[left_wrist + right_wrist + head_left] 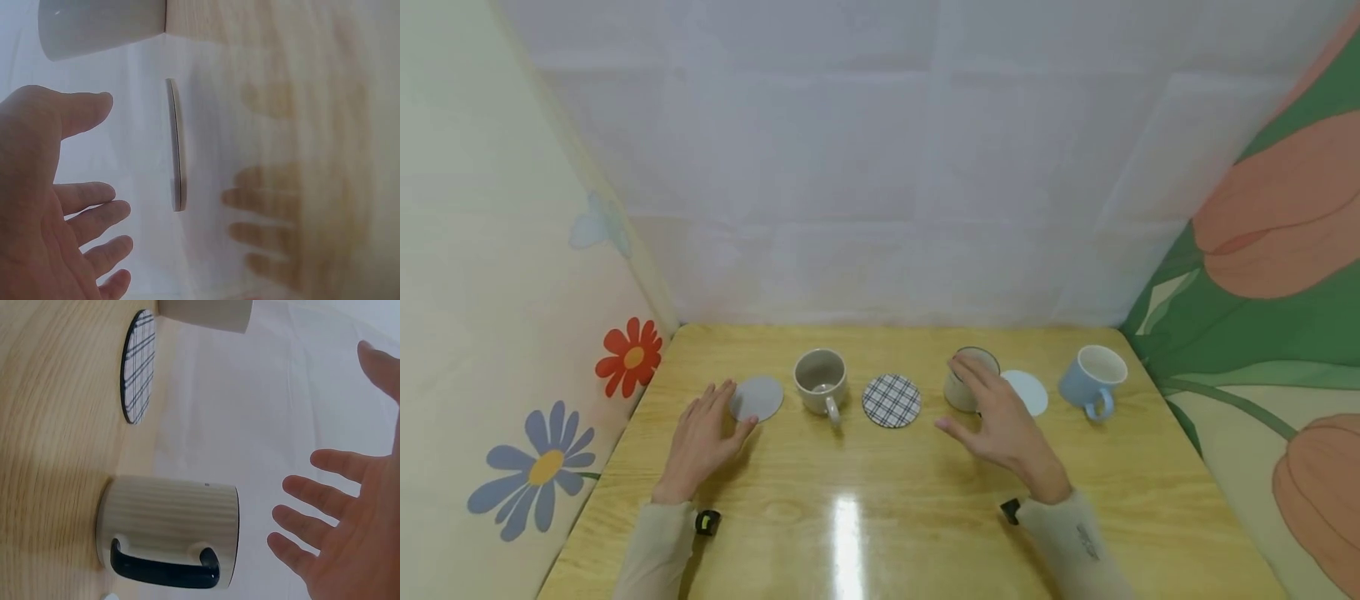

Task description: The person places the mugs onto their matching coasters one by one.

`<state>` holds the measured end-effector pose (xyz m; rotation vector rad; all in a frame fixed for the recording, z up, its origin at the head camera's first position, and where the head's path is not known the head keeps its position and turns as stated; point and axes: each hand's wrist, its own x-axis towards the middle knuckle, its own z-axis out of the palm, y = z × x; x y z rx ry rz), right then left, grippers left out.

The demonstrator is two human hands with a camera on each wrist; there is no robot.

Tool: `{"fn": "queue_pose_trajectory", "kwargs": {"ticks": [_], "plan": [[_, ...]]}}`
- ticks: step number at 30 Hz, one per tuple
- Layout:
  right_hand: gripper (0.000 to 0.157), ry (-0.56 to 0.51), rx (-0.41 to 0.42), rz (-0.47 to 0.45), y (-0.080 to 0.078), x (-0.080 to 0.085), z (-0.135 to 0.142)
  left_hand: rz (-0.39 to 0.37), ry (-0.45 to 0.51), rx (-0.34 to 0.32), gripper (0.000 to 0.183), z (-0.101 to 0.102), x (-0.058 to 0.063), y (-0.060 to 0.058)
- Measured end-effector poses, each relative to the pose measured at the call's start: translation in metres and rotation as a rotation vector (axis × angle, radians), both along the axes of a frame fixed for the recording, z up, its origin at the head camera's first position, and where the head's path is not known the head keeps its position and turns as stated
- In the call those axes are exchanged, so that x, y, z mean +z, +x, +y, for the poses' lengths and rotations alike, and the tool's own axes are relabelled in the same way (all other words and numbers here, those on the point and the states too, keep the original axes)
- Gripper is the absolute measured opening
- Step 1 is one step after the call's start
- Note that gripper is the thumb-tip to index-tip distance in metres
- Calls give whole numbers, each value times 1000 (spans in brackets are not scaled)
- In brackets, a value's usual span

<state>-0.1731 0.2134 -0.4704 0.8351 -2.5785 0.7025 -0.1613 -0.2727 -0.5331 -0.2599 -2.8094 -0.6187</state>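
Note:
My left hand (700,437) hovers beside a round grey coaster (757,398), fingers spread and holding nothing. In the left wrist view the coaster (175,147) appears edge-on, just beyond the left fingertips (119,209). Over a ribbed cream mug (957,393) is my right hand (1000,425), its fingers loosely extended. The right wrist view shows a gap between those fingers (312,531) and the mug (169,512), whose black handle (165,572) is visible there. The head view has the hand covering part of that mug. A black-and-white plaid coaster (891,401) lies left of it.
Between the grey and plaid coasters stands a beige mug (818,383), its handle toward me. A white coaster (1028,392) lies right of the cream mug, with a light-blue mug (1084,383) farther right. Behind the wooden table (917,517) hangs a white cloth (880,192).

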Motion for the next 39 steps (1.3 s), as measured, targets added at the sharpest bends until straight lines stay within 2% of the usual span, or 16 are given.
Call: {"fn": "queue_pose_trajectory", "kwargs": {"ticks": [8, 15, 24, 32, 39], "plan": [[88, -17, 6, -77, 4, 1, -11, -10, 2, 3, 75, -2, -2, -1], [87, -4, 27, -70, 6, -3, -21, -68, 6, 13, 72, -2, 3, 4], [86, -9, 41, -107, 4, -5, -32, -116, 25, 42, 72, -2, 2, 1], [84, 7, 84, -49, 3, -6, -45, -178, 61, 79, 66, -2, 2, 1], [83, -7, 93, -137, 4, -5, -52, -208, 62, 63, 63, -3, 3, 3]]}}
